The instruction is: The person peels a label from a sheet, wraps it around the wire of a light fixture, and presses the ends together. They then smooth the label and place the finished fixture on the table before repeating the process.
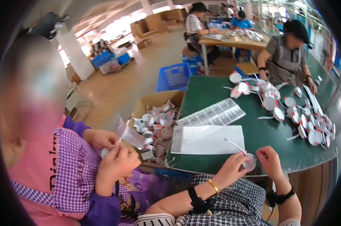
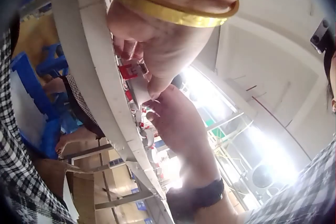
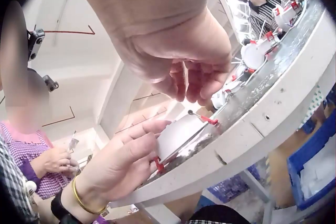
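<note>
My left hand grips a round white disc-shaped piece at the front edge of the green table. A thin white strip sticks up from it. In the right wrist view the disc stands on edge, with red clips at its rim and the left fingers behind one side. Just right of the disc, my right hand hovers apart from it, fingers loosely bent and holding nothing visible. The left wrist view shows a red clip below the left palm; that hand hides much of the piece.
A white sheet and a printed label sheet lie on the green table. Many similar discs are heaped at the right. A carton of pieces stands left, near a seated person in a purple checked apron. Another person works opposite.
</note>
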Demonstrator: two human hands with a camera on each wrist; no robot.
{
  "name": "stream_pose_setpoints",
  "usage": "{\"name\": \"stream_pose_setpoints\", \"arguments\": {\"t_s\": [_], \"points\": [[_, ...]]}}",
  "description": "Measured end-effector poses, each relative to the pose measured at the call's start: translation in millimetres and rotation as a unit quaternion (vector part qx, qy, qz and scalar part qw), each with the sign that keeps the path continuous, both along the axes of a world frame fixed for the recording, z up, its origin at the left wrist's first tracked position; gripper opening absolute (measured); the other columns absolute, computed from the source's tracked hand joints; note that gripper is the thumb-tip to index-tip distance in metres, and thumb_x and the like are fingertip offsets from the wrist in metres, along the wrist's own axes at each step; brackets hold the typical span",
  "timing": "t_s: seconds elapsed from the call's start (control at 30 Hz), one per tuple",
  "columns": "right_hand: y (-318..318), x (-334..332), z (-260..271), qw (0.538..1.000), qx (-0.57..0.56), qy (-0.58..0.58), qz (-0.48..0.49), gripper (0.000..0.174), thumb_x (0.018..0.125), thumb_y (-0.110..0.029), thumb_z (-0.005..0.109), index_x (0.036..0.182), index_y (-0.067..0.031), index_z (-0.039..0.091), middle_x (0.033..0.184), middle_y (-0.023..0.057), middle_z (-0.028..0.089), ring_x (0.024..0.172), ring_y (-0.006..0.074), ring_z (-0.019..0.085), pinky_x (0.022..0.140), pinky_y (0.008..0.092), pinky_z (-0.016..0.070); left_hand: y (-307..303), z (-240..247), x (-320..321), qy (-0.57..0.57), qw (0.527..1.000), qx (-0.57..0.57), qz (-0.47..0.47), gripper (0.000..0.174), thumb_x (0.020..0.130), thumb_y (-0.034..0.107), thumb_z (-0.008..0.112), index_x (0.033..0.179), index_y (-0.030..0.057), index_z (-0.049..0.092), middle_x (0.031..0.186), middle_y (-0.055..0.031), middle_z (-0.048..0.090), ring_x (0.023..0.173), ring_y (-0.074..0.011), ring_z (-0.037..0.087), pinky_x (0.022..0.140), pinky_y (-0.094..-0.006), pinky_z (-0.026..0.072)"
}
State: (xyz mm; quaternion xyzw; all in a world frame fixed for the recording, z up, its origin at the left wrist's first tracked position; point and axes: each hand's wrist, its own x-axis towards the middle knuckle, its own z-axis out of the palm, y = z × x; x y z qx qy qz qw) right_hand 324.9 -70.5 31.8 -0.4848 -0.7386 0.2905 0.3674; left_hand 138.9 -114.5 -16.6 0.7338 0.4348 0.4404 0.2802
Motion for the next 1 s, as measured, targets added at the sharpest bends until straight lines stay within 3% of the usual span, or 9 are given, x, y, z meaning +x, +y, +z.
{"name": "stream_pose_setpoints", "arguments": {"t_s": [0.07, 0.13, 0.17, 0.33, 0.5, 0.67, 0.87, 0.93, 1.0], "points": [[-1.7, 6.8, 1.8, 1.0, -0.004, 0.017, 0.001, 0.008, 0.083, -0.003, 0.063, 0.089, 0.0008, 0.063, 0.084, 0.0092, 0.06, 0.073, 0.0179, 0.062, 0.059, 0.0272, 0.0465, 2.4, -8.2, 5.6, -0.01, 1.0, -0.008, -0.003, 0.034, 0.078, 0.01, 0.07, 0.108, 0.0034, 0.056, 0.123, -0.0139, 0.049, 0.092, -0.024, 0.057, 0.073, -0.0299, 0.0523], [2.3, -1.8, 2.4, 0.998, -0.055, 0.03, 0.013, 0.008, 0.084, -0.005, 0.062, 0.09, 0.0009, 0.063, 0.086, 0.009, 0.061, 0.076, 0.0181, 0.062, 0.06, 0.0268, 0.047, 2.0, -5.3, 4.5, 0.008, 0.999, 0.036, 0.005, 0.032, 0.079, 0.01, 0.07, 0.107, 0.0031, 0.056, 0.123, -0.0139, 0.049, 0.094, -0.0241, 0.058, 0.072, -0.0291, 0.0529], [4.0, -1.7, -3.2, 1.0, -0.012, 0.004, 0.018, 0.009, 0.083, -0.005, 0.063, 0.09, 0.0004, 0.064, 0.086, 0.0092, 0.06, 0.076, 0.0181, 0.062, 0.06, 0.0274, 0.0471, 2.0, -5.3, 3.6, 0.012, 0.999, 0.036, 0.015, 0.032, 0.079, 0.01, 0.07, 0.107, 0.0031, 0.056, 0.123, -0.0139, 0.049, 0.094, -0.0241, 0.058, 0.072, -0.0291, 0.0529], [1.2, -8.8, -8.4, 0.999, -0.019, -0.002, 0.026, 0.008, 0.082, -0.004, 0.062, 0.089, 0.0003, 0.063, 0.085, 0.0091, 0.06, 0.075, 0.0184, 0.06, 0.061, 0.0281, 0.0472, -0.7, -6.4, 5.4, -0.009, 1.0, 0.014, 0.014, 0.032, 0.079, 0.011, 0.071, 0.106, 0.0031, 0.056, 0.125, -0.0136, 0.048, 0.099, -0.0264, 0.057, 0.074, -0.0303, 0.0533], [3.5, -6.1, -20.2, 1.0, -0.002, 0.027, -0.004, 0.006, 0.083, -0.002, 0.061, 0.088, 0.0011, 0.063, 0.084, 0.0101, 0.06, 0.073, 0.019, 0.059, 0.062, 0.0283, 0.0478, -0.9, -6.2, 5.6, -0.024, 0.999, 0.029, 0.006, 0.032, 0.078, 0.01, 0.07, 0.106, 0.0045, 0.055, 0.125, -0.0134, 0.049, 0.088, -0.0223, 0.059, 0.07, -0.0295, 0.0527], [3.7, -1.1, -29.2, 1.0, 0.005, 0.016, -0.014, 0.007, 0.084, -0.002, 0.06, 0.089, 0.0013, 0.062, 0.084, 0.01, 0.06, 0.072, 0.0183, 0.059, 0.063, 0.0282, 0.0481, 0.2, -6.9, 5.6, -0.008, 0.999, 0.04, 0.01, 0.031, 0.079, 0.009, 0.069, 0.106, 0.0045, 0.055, 0.125, -0.0134, 0.048, 0.087, -0.0216, 0.059, 0.069, -0.0286, 0.0525], [1.1, -2.0, -22.5, 0.998, -0.031, 0.055, -0.027, 0.006, 0.082, -0.001, 0.062, 0.088, 0.0013, 0.062, 0.084, 0.0092, 0.06, 0.073, 0.0185, 0.06, 0.065, 0.0281, 0.0491, -0.4, -4.1, 3.9, 0.0, 0.996, 0.081, 0.022, 0.031, 0.079, 0.01, 0.069, 0.106, 0.0046, 0.056, 0.123, -0.0153, 0.051, 0.102, -0.0285, 0.056, 0.081, -0.0343, 0.0501], [6.9, -2.8, -27.1, 0.999, 0.003, 0.039, -0.02, 0.006, 0.081, -0.001, 0.063, 0.087, 0.0011, 0.063, 0.084, 0.0091, 0.06, 0.075, 0.0187, 0.061, 0.066, 0.0277, 0.0495, -0.9, -0.5, 3.7, -0.022, 1.0, 0.008, 0.002, 0.032, 0.078, 0.011, 0.071, 0.105, 0.0042, 0.057, 0.12, -0.0162, 0.052, 0.107, -0.0311, 0.054, 0.087, -0.0361, 0.0473], [10.9, 0.3, -24.9, 0.997, -0.039, 0.062, -0.001, 0.008, 0.081, -0.001, 0.063, 0.089, 0.0003, 0.064, 0.085, 0.0097, 0.061, 0.077, 0.019, 0.062, 0.067, 0.0277, 0.0498, 1.8, -1.9, 2.2, 0.014, 0.999, 0.031, 0.008, 0.032, 0.076, 0.012, 0.073, 0.104, 0.0044, 0.058, 0.118, -0.0161, 0.054, 0.106, -0.0323, 0.055, 0.088, -0.0379, 0.0461]]}}
